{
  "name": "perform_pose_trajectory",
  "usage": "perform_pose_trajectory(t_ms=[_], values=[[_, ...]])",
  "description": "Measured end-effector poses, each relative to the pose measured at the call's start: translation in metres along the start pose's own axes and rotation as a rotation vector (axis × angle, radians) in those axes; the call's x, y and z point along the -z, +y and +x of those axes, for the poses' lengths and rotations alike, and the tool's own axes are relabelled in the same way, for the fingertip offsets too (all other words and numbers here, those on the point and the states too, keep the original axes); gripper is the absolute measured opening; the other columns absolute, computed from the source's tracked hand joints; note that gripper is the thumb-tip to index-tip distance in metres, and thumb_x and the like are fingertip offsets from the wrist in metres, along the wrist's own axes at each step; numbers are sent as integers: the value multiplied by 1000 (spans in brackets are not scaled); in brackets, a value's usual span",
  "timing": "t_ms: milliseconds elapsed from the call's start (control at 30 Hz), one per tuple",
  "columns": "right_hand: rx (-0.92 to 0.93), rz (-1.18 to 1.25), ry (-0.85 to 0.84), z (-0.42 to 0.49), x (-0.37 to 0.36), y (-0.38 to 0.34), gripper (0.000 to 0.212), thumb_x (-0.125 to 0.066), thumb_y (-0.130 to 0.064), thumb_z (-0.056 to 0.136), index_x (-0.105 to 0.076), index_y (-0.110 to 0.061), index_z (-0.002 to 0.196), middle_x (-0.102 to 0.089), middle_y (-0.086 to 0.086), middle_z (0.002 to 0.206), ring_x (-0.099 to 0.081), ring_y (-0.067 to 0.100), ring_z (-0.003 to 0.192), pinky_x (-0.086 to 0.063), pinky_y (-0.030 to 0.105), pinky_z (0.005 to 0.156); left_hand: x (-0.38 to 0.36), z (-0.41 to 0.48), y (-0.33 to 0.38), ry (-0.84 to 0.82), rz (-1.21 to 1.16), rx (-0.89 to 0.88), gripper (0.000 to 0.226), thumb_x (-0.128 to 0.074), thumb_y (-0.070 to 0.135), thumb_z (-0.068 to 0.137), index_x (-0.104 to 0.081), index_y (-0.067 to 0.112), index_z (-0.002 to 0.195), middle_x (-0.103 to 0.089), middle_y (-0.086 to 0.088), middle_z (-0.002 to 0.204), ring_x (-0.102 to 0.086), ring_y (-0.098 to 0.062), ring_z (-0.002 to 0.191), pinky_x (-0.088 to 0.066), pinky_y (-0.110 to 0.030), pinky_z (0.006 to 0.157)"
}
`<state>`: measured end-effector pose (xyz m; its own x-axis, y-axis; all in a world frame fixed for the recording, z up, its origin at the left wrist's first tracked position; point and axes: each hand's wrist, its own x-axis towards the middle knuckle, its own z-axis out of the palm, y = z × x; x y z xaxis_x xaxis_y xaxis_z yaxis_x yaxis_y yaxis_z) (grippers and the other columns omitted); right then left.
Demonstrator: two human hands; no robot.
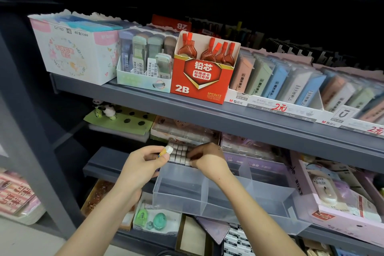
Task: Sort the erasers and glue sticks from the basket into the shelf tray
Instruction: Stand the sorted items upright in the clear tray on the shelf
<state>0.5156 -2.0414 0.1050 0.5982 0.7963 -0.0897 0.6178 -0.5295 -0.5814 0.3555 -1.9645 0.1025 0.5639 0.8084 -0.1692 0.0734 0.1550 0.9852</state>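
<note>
A clear plastic shelf tray (178, 197) with dividers sits on the middle shelf. At its far end, several small grey-white erasers (179, 153) stand packed in rows. My left hand (143, 162) holds a yellow glue stick (165, 151) with a white cap, just left of the rows. My right hand (207, 158) is curled at the right edge of the rows, its fingertips pinching an eraser (187, 162) there. The basket is out of view.
The upper shelf carries a red 2B lead box (199, 75), a floral box (76, 52) and rows of pastel lead cases (291, 83). The upper shelf's edge (228, 118) hangs above my hands. A pink box (336, 199) stands right of the tray; sharpeners (151, 218) lie below.
</note>
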Motion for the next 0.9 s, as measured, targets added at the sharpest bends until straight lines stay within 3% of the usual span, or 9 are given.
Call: perform_pose_trajectory(t_ms=[100,300,533,633,767,900], values=[[-31,24,-30,0,3,0,27,-67,-6,80,-74,-14,105,-69,0,113,-62,16,107,-46,22,95,1,3,-1,2,-2,10,12,-69,14,86,-68,24,92,-62,1,80,-57,-10,75,-50,-23,67],[21,-173,27,3,0,-4,26,-59,-10,87,-72,-21,107,-68,-4,117,-59,18,110,-43,21,95,2,6,-3,-20,35,-13,14,-70,11,84,-68,23,92,-63,-3,79,-59,-14,72,-53,-24,63],[17,-252,61,-5,4,-4,27,-58,-19,86,-71,-29,108,-67,-7,115,-59,19,108,-47,23,89,0,4,-3,-17,218,-183,22,-71,11,82,-64,31,83,-64,1,88,-65,-17,77,-57,-26,63],[-10,-140,40,-4,5,3,23,-64,-22,84,-72,-26,105,-69,-6,110,-60,16,104,-44,20,84,-3,4,-1,-12,349,-252,25,-73,17,82,-61,38,83,-65,11,88,-65,-10,80,-54,-25,71],[-42,73,53,-8,6,9,19,-71,-22,81,-73,-20,99,-72,-2,102,-63,16,97,-49,24,86,-11,0,0,1,423,-312,27,-74,20,81,-58,42,82,-65,18,85,-63,-3,79,-44,-12,65],[44,441,68,-23,18,7,14,-67,-15,85,-70,-23,96,-69,-12,86,-62,0,76,-44,8,65,-14,0,-1,-54,445,-326,22,-75,20,80,-63,38,87,-67,16,85,-63,-2,79,-43,-6,63]])
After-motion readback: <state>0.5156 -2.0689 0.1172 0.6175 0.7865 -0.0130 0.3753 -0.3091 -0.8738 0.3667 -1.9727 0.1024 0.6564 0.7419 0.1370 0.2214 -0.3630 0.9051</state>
